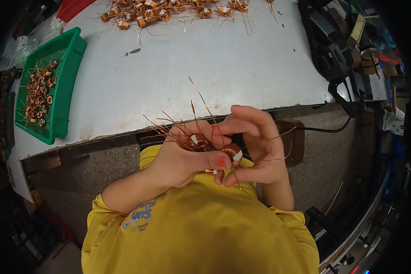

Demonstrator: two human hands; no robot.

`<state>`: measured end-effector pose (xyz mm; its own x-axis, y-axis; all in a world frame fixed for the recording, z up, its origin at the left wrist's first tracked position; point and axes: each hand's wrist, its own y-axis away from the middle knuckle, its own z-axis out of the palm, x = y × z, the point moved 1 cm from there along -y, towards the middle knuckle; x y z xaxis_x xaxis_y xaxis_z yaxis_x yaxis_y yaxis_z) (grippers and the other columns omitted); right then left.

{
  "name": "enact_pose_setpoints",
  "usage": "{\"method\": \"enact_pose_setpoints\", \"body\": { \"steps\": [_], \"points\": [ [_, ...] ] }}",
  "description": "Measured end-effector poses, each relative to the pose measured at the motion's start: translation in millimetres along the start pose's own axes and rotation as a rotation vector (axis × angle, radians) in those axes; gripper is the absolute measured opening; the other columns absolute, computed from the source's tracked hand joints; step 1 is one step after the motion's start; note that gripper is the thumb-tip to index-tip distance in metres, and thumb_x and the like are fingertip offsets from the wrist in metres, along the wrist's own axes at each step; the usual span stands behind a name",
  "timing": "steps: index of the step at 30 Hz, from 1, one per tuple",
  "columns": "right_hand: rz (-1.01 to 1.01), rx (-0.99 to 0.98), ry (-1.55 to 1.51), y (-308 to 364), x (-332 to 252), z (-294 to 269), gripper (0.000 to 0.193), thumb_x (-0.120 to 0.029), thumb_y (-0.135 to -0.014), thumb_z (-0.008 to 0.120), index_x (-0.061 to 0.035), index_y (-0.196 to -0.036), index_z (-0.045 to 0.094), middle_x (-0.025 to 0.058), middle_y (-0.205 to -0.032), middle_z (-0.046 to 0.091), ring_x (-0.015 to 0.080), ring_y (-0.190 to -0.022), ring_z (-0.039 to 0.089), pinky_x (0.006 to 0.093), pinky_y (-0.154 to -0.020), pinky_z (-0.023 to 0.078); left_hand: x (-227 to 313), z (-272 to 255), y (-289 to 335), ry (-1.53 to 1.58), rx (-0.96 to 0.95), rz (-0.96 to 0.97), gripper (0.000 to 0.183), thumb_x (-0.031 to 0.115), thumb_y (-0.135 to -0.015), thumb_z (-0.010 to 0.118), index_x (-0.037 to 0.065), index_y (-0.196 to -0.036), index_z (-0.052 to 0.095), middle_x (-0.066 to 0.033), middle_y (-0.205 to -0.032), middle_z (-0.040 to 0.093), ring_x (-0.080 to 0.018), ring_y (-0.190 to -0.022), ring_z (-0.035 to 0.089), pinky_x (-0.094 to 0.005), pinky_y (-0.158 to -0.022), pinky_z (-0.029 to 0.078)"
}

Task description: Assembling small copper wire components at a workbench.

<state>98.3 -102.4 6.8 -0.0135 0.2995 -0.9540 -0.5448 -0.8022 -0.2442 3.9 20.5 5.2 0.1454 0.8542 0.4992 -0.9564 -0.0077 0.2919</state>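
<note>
My left hand (180, 155) is closed around several ring-shaped copper coils. One coil (233, 154) with a white band sticks out past the thumb, its winding facing up. Another coil (199, 141) sits between the fingers and the palm, and part of a third shows under the thumb. Long bare wire ends (169, 122) fan out to the left and upward from this bunch. Curved around the protruding coil, my right hand (267, 153) has its thumb and fingers apart. Its bent forefinger meets the left fingertips; whether it touches a wire I cannot tell.
A white table (201, 59) with a chipped front edge lies beyond my hands. On it are a pile of copper coils (164, 11) at the back and a green tray (61, 118) of smaller coils at left. Black equipment (333, 50) with a cable stands at right.
</note>
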Motion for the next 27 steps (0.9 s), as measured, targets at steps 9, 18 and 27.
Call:
{"method": "enact_pose_setpoints", "body": {
  "steps": [9,18,27],
  "points": [
    [-0.142,0.166,-0.113,3.3,6.2,13.2,0.098,0.008,-0.04,0.08,0.0001,-0.126,0.035,0.0149,-0.095,0.061,0.0184,-0.079,0.053,0.0286,-0.079,0.041,-4.2,-6.2,-3.6,0.089,-0.024,-0.07,0.031,-0.003,-0.068,0.07,0.002,-0.093,0.054,-0.0147,-0.085,0.06,-0.0188,-0.068,0.057,-0.0209,-0.05,0.044],
    [-0.066,0.207,-0.633,7.9,14.4,10.9,0.077,0.003,-0.054,0.075,-0.0003,-0.122,0.039,0.0058,-0.076,0.057,0.0131,-0.078,0.046,0.0215,-0.07,0.038,-3.3,1.8,-4.5,0.198,-0.027,-0.116,0.02,-0.009,-0.072,0.066,-0.001,-0.088,0.057,-0.0135,-0.083,0.062,-0.0179,-0.061,0.058,-0.0272,-0.047,0.052],
    [0.0,0.163,-0.227,2.6,14.5,8.7,0.05,0.0,-0.066,0.066,-0.0017,-0.112,0.047,-0.0002,-0.063,0.049,0.009,-0.064,0.043,0.0182,-0.06,0.036,-4.2,8.3,-3.3,-0.07,0.121,0.01,0.023,-0.01,-0.069,0.064,0.001,-0.087,0.054,-0.0114,-0.081,0.059,-0.0184,-0.066,0.059,-0.0243,-0.058,0.051]
  ]
}}
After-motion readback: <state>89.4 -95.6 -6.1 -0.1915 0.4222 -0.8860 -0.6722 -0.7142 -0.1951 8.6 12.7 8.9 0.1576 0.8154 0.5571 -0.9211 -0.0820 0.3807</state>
